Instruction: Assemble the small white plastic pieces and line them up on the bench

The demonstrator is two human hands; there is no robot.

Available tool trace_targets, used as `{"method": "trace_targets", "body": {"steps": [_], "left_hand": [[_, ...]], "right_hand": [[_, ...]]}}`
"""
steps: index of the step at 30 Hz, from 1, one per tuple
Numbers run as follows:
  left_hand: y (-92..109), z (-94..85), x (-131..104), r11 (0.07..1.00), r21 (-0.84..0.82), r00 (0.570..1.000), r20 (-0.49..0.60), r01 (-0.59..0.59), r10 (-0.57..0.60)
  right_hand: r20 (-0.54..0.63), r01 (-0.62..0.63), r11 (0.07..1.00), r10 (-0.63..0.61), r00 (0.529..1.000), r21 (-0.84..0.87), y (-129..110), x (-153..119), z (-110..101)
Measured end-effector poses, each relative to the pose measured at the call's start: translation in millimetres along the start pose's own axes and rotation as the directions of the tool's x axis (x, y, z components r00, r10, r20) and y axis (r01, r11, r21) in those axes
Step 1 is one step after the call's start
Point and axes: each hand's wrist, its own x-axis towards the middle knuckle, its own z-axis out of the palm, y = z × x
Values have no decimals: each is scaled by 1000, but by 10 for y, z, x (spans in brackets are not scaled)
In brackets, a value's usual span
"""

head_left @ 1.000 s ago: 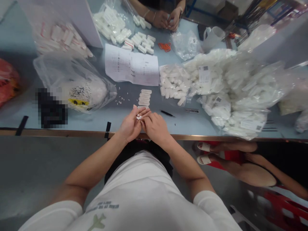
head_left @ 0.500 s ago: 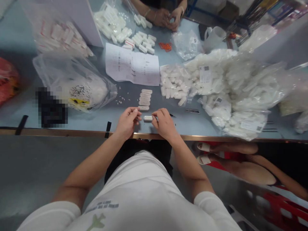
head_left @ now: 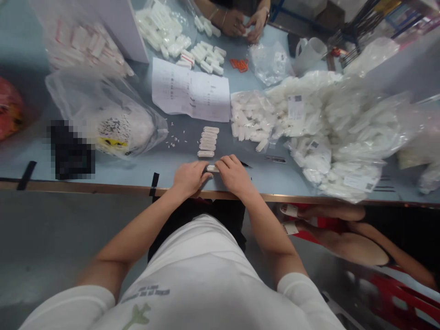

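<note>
Between my two hands, close to the table's front edge, is a small white oblong plastic piece (head_left: 212, 168). My left hand (head_left: 190, 177) grips its left end with thumb and fingers. The right end sits in the fingers of my right hand (head_left: 233, 174). Just beyond my fingers, several similar white oblong pieces (head_left: 208, 141) lie in a short column, the nearest one (head_left: 206, 154) slightly apart from the others. Tiny white bits (head_left: 174, 140) are scattered to the left of that column. A dark, thin pointed tool (head_left: 245, 164) lies beside my right hand.
A printed sheet (head_left: 190, 89) lies beyond the column. Clear bags of white pieces (head_left: 252, 114) crowd the right; a large plastic bag (head_left: 127, 123) stands left. Metal tweezers (head_left: 275, 159) lie to the right. Across the table, another person's hands (head_left: 244, 26) hold something small.
My left hand has moved right and closed on the left end of the white piece. The nearest piece of the column, formerly by my left fingers, now lies free.
</note>
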Motion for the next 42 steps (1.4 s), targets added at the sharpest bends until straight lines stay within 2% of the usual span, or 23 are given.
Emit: {"method": "trace_targets", "body": {"steps": [9, 13, 17, 21, 25, 31, 36, 42], "left_hand": [[9, 1, 9, 999, -27, 999, -13, -30, 30], [0, 11, 2, 998, -56, 999, -30, -26, 25], [13, -1, -7, 999, -12, 999, -30, -39, 38], [23, -6, -18, 999, 25, 999, -23, -46, 47], [11, 10, -19, 999, -21, 999, -31, -42, 41], [-7, 22, -3, 999, -24, 999, -13, -43, 43], [5, 16, 1, 1000, -27, 1000, -18, -17, 16], [-8, 31, 2, 997, -77, 999, -28, -17, 15]], "right_hand": [[58, 52, 988, -44, 997, -143, -84, 46, -126], [65, 46, 989, -37, 997, -142, -136, 62, -168], [62, 46, 990, -37, 997, -137, -173, 82, -189], [69, 27, 992, -18, 997, -120, -173, 104, -164], [87, 0, 998, 5, 996, -59, -106, 76, -119], [-11, -40, 997, 39, 999, -59, -26, -79, -128], [61, 24, 997, -19, 998, -78, -109, -134, -155], [64, -1, 998, 5, 998, -61, -97, -126, -51]]}}
